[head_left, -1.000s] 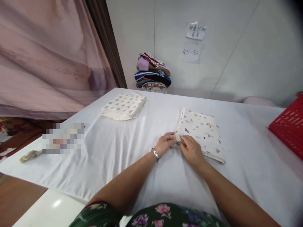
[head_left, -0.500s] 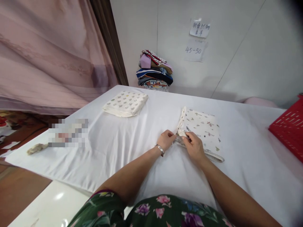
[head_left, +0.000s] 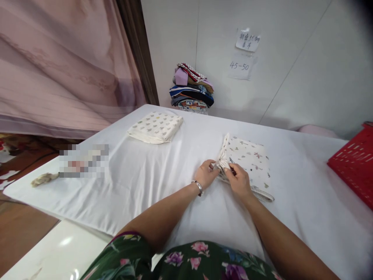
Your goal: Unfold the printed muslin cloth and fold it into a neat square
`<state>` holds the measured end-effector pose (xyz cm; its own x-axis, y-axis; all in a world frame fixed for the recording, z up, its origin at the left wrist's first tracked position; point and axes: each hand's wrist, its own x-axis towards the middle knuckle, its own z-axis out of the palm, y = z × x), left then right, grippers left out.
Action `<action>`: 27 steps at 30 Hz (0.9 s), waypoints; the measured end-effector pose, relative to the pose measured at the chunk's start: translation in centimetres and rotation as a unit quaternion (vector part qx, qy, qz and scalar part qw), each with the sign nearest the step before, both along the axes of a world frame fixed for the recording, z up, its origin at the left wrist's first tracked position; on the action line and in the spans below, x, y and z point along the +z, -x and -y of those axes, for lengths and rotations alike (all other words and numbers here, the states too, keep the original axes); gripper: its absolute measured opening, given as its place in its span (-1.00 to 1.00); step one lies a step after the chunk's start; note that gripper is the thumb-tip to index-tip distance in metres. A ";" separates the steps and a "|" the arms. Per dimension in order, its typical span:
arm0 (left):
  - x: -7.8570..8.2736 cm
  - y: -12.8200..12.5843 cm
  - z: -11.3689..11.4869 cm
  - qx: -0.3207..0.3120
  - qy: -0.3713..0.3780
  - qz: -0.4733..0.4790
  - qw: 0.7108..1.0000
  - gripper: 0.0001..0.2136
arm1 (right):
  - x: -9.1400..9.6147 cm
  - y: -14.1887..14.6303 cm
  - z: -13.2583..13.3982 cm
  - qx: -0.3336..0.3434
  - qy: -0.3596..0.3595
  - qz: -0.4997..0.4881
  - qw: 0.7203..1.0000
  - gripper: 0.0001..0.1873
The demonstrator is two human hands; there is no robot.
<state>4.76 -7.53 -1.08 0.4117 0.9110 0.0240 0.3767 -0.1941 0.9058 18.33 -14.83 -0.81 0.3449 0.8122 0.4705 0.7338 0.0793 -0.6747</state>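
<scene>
A folded white cloth with small printed figures (head_left: 247,163) lies on the white-covered table (head_left: 151,182), right of centre. My left hand (head_left: 206,174), with a silver bracelet on the wrist, pinches the near left corner of that cloth. My right hand (head_left: 238,179) rests on the same corner, its fingers closed on the cloth's layers. A second folded cloth with a leaf print (head_left: 155,126) lies apart at the far left of the table.
A stack of folded coloured fabrics (head_left: 192,89) stands against the back wall under two paper notes (head_left: 241,54). A red plastic basket (head_left: 354,161) sits at the right edge. A pink curtain (head_left: 64,66) hangs left, and a small knotted rope (head_left: 43,179) lies near the table's left edge.
Both hands stay at the cloth's near left corner; the fingers have shifted slightly and lifted the edge layers a little. The view has drifted a bit.
</scene>
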 end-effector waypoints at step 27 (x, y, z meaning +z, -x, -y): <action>-0.7 0.0 -1.1 -0.060 -0.141 0.099 0.983 -0.92 | 0.5 1.3 0.2 0.006 0.047 0.175 0.983 -0.81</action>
